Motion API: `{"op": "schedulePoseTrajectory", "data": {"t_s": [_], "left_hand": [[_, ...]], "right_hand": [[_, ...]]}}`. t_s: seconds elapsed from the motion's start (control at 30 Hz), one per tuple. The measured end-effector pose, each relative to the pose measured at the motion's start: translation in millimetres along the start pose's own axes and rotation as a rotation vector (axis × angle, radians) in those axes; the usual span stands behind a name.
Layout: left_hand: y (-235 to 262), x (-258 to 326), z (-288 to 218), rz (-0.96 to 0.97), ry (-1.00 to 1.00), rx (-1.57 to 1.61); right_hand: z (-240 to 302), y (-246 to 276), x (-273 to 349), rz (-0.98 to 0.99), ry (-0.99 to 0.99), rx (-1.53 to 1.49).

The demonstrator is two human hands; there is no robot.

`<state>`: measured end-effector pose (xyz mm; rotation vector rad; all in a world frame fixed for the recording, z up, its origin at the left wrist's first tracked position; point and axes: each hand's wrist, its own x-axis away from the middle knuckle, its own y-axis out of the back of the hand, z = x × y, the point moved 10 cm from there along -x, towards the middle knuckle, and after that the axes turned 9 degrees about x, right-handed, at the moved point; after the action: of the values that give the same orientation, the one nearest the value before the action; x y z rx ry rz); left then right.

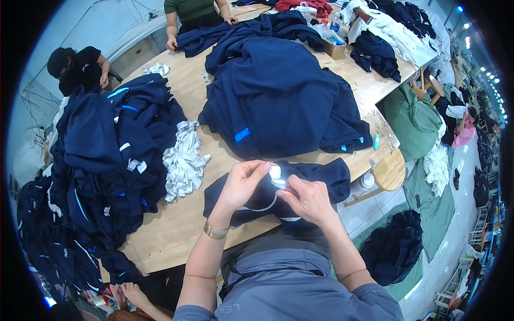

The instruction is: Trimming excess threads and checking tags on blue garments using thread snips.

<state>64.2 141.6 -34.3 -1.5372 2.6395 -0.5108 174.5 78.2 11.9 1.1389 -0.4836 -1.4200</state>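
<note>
My left hand (243,184), with a watch on its wrist, pinches a small bright white label (275,172) between thumb and fingers. Close beside it, my right hand (310,199) is closed, thumb against fingers, around something small and shiny; glare hides what it is. Under both hands a dark navy garment (334,175) lies at the table's near edge. A pale curved trim (262,208) shows on it below the label.
Navy garments are heaped on the wooden table (176,235): a large pile (278,96) ahead and another (118,139) at left. White label strips (184,160) lie between. A stool (389,170) stands right; a navy bundle (393,249) lies on the floor. Co-workers sit around.
</note>
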Motion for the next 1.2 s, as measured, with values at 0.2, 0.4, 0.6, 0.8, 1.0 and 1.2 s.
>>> {"op": "schedulePoseTrajectory", "data": {"t_s": [0.2,0.4,0.6,0.8,1.0,1.2], "left_hand": [[-5,0,-7,0.028,-0.038,-0.015],[-12,5,-25,0.000,-0.217,-0.262],[28,19,-29,-0.282,-0.150,-0.658],[2,23,55,0.084,0.317,0.243],[28,23,55,-0.204,0.149,0.744],[34,32,51,-0.270,0.024,1.063]], "right_hand": [[-25,-2,-1,-0.050,-0.204,-0.345],[-19,-20,-24,-0.059,-0.071,-0.767],[-18,-19,-22,-0.016,-0.099,-0.591],[58,-14,-11,0.099,0.282,-0.231],[56,-14,8,-0.084,0.351,-0.049],[29,-31,18,0.011,0.165,-0.222]]}}
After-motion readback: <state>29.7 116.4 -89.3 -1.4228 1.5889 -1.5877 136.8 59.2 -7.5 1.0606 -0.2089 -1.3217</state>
